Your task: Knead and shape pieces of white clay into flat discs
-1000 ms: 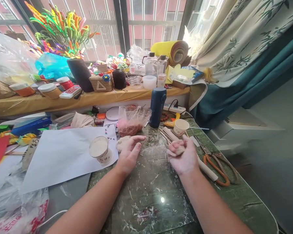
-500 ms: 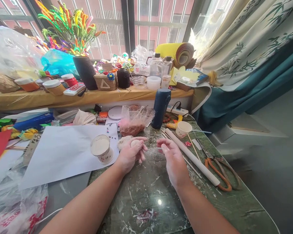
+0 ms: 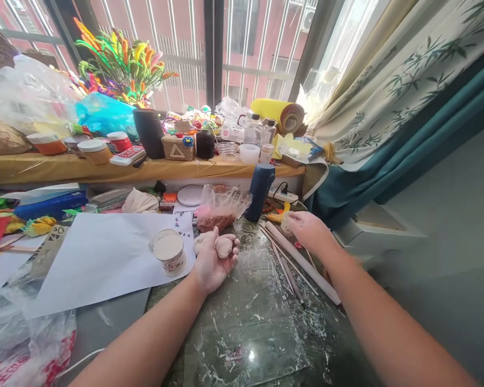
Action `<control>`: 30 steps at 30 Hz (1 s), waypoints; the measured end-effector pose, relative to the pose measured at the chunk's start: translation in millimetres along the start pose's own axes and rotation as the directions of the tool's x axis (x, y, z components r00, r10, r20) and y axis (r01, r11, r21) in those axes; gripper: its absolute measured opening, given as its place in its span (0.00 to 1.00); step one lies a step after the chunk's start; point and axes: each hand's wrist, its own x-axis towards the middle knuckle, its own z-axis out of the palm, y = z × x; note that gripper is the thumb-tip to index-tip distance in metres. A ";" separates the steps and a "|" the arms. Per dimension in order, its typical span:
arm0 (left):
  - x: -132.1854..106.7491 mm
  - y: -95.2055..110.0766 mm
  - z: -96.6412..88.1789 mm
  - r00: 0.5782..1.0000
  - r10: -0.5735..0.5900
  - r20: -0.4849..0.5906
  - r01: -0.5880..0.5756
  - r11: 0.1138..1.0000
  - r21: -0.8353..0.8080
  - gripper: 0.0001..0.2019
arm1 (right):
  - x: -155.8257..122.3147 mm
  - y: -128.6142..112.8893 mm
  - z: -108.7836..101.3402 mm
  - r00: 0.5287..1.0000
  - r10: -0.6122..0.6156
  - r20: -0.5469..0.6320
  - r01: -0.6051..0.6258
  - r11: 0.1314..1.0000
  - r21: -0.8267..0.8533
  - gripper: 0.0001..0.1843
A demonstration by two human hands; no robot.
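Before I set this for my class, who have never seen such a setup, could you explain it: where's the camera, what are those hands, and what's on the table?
There is no machine here: a person works with two bare hands. The camera is worn on the person's head and looks forward and down, so we see roughly what they see.

The left hand holds a pale lump that looks like clay. The right hand is at a small paper cup; how firmly it grips it is hard to tell.

On the table, a streaked clear sheet lies in front of the person. White paper lies to the left, a pale rod to the right, and a dark blue bottle stands towards the back.
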 end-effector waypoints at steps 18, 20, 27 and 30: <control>2.0 -16.4 -1.1 0.991 -0.106 -0.079 0.093 0.985 -0.146 0.15 | 37.3 6.4 11.3 0.954 0.011 0.300 0.103 0.926 -0.363 0.15; 2.3 -17.4 -2.2 0.991 -0.115 -0.073 0.103 0.984 -0.144 0.13 | 32.2 1.4 1.1 0.967 -0.011 0.256 0.101 0.934 -0.343 0.15; 4.7 -22.8 -4.8 0.995 -0.071 -0.063 0.061 0.987 -0.148 0.13 | -51.2 -53.5 20.8 0.936 -0.340 -0.093 0.338 0.941 -0.036 0.24; 6.9 -25.6 -3.8 0.997 -0.035 -0.066 0.021 0.981 -0.195 0.14 | -107.7 -87.0 65.7 0.831 -0.554 -0.039 0.554 0.822 0.132 0.35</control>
